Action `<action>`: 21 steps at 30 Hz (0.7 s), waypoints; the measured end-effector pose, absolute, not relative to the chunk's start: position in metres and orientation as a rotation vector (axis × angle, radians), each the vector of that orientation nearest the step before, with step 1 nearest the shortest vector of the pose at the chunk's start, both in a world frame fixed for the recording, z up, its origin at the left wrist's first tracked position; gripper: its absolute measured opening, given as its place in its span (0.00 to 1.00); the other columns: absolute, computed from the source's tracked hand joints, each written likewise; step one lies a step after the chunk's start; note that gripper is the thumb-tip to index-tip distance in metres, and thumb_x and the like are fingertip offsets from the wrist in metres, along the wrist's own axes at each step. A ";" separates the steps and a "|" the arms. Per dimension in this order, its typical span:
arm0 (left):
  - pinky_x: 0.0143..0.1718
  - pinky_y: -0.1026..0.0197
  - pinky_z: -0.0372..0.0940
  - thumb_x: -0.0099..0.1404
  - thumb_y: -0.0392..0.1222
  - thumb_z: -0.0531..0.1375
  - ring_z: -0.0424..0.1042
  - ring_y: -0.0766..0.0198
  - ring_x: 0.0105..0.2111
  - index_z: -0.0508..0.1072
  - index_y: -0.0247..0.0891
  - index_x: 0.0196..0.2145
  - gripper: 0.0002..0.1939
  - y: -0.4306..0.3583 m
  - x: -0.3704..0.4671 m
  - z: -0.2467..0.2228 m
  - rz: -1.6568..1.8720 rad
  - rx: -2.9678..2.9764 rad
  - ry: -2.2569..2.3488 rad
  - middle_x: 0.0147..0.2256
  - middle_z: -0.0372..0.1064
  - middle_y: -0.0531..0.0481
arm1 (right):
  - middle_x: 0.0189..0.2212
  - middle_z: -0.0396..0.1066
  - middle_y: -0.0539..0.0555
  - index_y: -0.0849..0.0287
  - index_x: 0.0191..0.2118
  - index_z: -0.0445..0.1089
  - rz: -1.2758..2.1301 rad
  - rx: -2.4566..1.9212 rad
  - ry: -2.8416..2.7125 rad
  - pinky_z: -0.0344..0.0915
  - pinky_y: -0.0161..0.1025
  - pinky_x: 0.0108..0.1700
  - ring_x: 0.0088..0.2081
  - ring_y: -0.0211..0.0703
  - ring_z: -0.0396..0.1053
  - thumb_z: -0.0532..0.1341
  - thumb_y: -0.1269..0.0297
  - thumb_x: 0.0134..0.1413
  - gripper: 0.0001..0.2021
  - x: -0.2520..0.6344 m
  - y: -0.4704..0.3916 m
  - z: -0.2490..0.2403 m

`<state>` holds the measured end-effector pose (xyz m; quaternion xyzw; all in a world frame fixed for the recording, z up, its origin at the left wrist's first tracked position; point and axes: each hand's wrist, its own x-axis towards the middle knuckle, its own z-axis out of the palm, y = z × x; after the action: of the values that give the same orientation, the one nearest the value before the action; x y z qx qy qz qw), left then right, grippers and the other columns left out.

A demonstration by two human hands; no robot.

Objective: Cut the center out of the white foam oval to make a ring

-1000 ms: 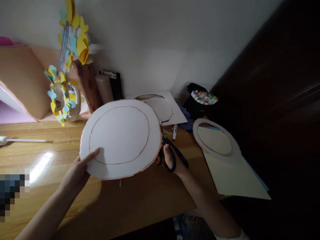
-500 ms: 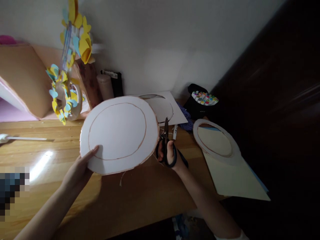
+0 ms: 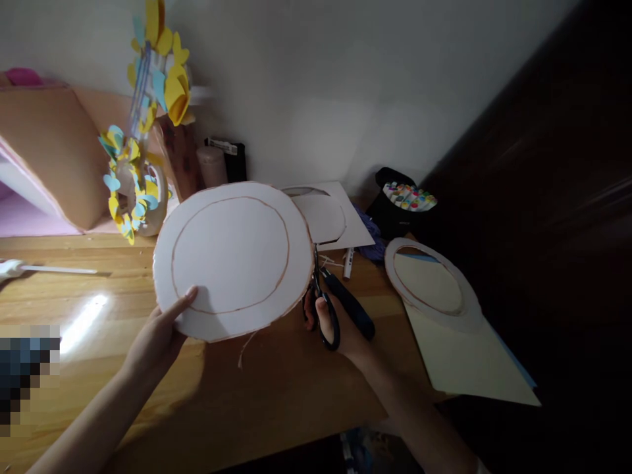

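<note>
White oval card (image 3: 232, 253), one, held above bench (image 3: 276, 395); long axis roughly crosswise, slanting away toward the right; pinched at near left rim by left grip (image 3: 158, 336), the nearer of two. Mostly left of right grip (image 3: 347, 339), with scissors (image 3: 316, 280), one pair, looped on, blades beside right rim. To the right: dark-handled tool (image 3: 350, 306), one; cut-out oval ring (image 3: 471, 311), one.

Dim scene; glare (image 3: 83, 322) (nearly blown out) streaks the tabletop (image 3: 276, 395) left of the disc (image 3: 232, 253), deep shadow far right.
</note>
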<state>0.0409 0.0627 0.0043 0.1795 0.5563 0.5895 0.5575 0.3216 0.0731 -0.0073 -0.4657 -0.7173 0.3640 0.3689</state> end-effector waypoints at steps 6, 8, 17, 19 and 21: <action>0.37 0.71 0.73 0.59 0.31 0.63 0.77 0.64 0.40 0.74 0.38 0.45 0.15 0.060 0.048 0.001 1.355 0.409 1.317 0.45 0.76 0.49 | 0.16 0.63 0.51 0.54 0.21 0.60 0.959 -1.227 -1.776 0.61 0.39 0.26 0.21 0.40 0.66 0.38 0.38 0.61 0.30 0.322 0.073 -0.019; 0.38 0.70 0.73 0.60 0.31 0.62 0.76 0.63 0.42 0.74 0.39 0.45 0.14 0.060 0.050 -0.002 1.347 0.402 1.301 0.46 0.76 0.49 | 0.15 0.63 0.50 0.54 0.21 0.60 0.956 -1.228 -1.741 0.61 0.38 0.26 0.20 0.40 0.66 0.39 0.38 0.61 0.30 0.321 0.072 -0.019; 0.43 0.66 0.73 0.61 0.32 0.62 0.73 0.59 0.49 0.74 0.39 0.44 0.13 0.059 0.053 -0.005 1.314 0.362 1.249 0.49 0.74 0.47 | 0.12 0.60 0.48 0.54 0.21 0.58 0.931 -1.236 -1.715 0.59 0.36 0.22 0.16 0.39 0.64 0.40 0.40 0.62 0.29 0.320 0.072 -0.025; 0.42 0.66 0.74 0.60 0.33 0.62 0.73 0.59 0.48 0.74 0.39 0.45 0.14 0.060 0.052 -0.005 1.318 0.370 1.248 0.49 0.74 0.47 | 0.13 0.61 0.49 0.54 0.21 0.58 0.922 -1.221 -1.746 0.60 0.36 0.23 0.18 0.39 0.65 0.38 0.38 0.61 0.30 0.319 0.073 -0.026; 0.40 0.66 0.74 0.60 0.33 0.63 0.74 0.58 0.47 0.73 0.39 0.46 0.15 0.061 0.052 -0.006 1.320 0.387 1.250 0.48 0.75 0.47 | 0.16 0.63 0.51 0.54 0.21 0.59 0.914 -1.203 -1.785 0.63 0.37 0.27 0.21 0.40 0.67 0.34 0.37 0.60 0.32 0.318 0.074 -0.026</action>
<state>0.0518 0.0606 -0.0064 0.1670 0.5387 0.5691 0.5984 0.3185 0.0743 -0.0262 -0.4734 -0.7027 0.3597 0.3909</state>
